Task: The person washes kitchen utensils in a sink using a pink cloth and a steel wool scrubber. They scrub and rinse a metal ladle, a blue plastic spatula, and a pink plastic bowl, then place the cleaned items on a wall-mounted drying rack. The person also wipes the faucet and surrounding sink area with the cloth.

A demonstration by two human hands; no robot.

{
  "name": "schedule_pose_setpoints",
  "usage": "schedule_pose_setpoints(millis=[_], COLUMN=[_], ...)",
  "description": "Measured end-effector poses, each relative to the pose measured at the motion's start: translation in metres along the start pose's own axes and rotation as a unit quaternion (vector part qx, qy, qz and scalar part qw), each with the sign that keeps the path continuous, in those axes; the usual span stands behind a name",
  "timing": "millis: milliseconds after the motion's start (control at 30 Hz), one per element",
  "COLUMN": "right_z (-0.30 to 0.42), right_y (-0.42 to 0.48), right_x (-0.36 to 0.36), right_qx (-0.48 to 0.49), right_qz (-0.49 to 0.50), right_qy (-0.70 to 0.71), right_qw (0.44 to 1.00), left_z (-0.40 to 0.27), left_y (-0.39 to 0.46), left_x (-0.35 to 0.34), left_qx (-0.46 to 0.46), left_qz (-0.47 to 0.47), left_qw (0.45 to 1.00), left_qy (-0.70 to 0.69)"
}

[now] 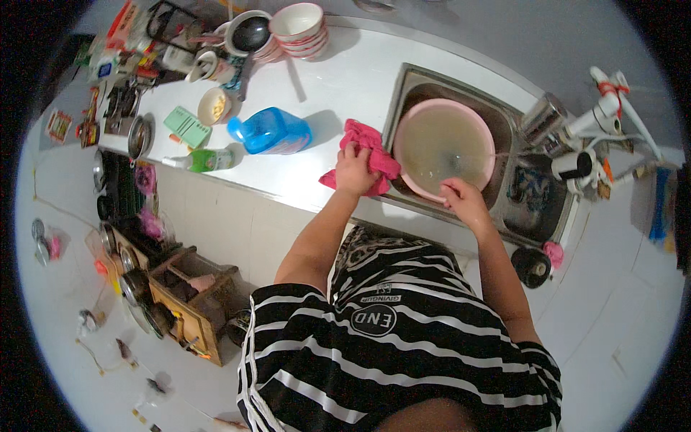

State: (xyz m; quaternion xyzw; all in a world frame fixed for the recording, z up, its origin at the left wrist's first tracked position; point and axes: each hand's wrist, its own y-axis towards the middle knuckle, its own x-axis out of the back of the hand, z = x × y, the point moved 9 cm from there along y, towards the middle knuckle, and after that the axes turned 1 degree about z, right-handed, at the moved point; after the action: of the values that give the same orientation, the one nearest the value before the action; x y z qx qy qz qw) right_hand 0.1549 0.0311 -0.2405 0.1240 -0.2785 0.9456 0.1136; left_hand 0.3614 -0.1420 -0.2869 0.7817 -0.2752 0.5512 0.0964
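Note:
My left hand [355, 168] is on a crumpled bright pink cloth [359, 135], its fingers bent into the folds. The cloth lies on the white counter and reaches over the sink's left edge to the basin. That round, pale pink plastic basin [488, 162] sits in the larger bowl of the steel sink [397, 102] and holds cloudy water. At the basin's front rim is my right hand [465, 204], its fingers curled. Whether they grip the rim is hidden from me.
Left of the cloth stand a blue plastic jug [275, 131] and a green bottle [210, 160]. Stacked bowls [299, 27] and a dark ladle [251, 32] are at the back. Right of the basin are a steel cup [542, 116] and white pipes [594, 119]. A wooden stool [194, 318] stands lower left.

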Motion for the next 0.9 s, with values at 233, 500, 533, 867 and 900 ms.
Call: schedule_pose_setpoints(millis=[233, 500, 533, 867, 900], right_z=[-0.027, -0.067, -0.073, -0.130, -0.125], right_y=[-0.013, -0.030, -0.030, 0.037, 0.051], right_x=[0.015, 0.031, 0.033, 0.047, 0.045], right_qx=[0.026, 0.001, -0.001, -0.040, -0.020], right_qz=[-0.035, -0.083, -0.086, -0.104, -0.110], right_qy=[-0.033, -0.115, -0.130, -0.285, -0.305], right_qw=[0.998, 0.990, 0.988, 0.952, 0.946], left_z=[0.012, -0.019, -0.030, -0.122, -0.112], left_y=[0.014, 0.022, 0.017, 0.018, 0.020], left_x=[0.060, 0.060, 0.061, -0.175, -0.210], left_qx=[-0.044, -0.131, -0.143, -0.242, -0.271], left_qz=[-0.245, -0.193, -0.214, 0.214, 0.221], left_qw=[0.960, 0.971, 0.964, 0.946, 0.934], left_qy=[-0.130, 0.050, 0.062, 0.020, 0.073])
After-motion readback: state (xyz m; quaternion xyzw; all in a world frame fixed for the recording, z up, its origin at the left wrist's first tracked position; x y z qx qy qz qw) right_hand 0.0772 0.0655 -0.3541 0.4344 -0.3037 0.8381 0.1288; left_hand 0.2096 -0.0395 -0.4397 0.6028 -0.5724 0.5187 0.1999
